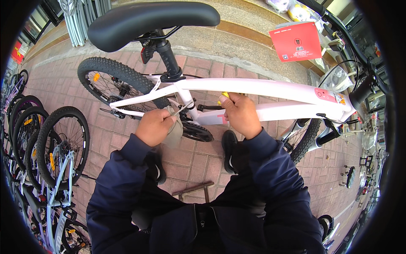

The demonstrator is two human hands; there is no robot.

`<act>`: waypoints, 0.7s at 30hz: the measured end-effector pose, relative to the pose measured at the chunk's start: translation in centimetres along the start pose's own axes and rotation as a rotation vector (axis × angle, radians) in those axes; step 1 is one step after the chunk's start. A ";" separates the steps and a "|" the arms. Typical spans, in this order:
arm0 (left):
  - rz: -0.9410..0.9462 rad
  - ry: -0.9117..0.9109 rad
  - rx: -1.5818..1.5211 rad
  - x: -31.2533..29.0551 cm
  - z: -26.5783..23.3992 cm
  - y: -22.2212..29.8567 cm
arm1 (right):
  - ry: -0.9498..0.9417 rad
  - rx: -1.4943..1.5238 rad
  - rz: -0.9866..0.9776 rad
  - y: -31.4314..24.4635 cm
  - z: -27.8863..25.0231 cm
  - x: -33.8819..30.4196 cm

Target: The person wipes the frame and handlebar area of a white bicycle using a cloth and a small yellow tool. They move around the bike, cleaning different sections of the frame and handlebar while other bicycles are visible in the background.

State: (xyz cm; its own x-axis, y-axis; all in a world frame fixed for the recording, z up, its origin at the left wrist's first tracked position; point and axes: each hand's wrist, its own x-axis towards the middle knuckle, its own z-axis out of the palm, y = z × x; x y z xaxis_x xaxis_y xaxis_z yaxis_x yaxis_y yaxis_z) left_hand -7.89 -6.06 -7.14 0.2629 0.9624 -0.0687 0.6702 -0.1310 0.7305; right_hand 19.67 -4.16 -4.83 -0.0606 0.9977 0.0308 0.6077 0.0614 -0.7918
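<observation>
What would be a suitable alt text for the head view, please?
The left hand holds greyish material and the right hand a partly hidden yellow object beside a pale pink bicycle frame. Other bicycles stand at left on reddish brick paving.

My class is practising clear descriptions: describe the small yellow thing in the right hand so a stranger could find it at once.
Start with the pale bicycle stretching across the picture, and find the right hand at the gap between its two long frame tubes. The small yellow thing pokes out by the thumb; its bright colour sets it apart from those pale tubes.
</observation>
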 end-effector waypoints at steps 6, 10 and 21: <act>-0.007 -0.014 0.002 0.1 0.0 0.1 | -0.003 0.071 0.045 0.3 0.2 0.1; 0.003 -0.015 0.004 0.1 -0.1 0.2 | -0.001 0.053 0.042 0.5 0.2 0.1; 0.003 -0.009 0.001 0.0 -0.2 0.3 | 0.004 0.296 0.241 -0.3 0.2 0.0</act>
State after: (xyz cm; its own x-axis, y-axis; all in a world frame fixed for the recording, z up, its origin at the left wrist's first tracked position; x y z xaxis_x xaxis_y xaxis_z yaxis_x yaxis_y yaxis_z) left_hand -7.79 -6.09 -6.77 0.2717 0.9597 -0.0724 0.6701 -0.1346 0.7300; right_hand 19.33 -4.19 -4.68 0.0596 0.9827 -0.1755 0.3493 -0.1852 -0.9185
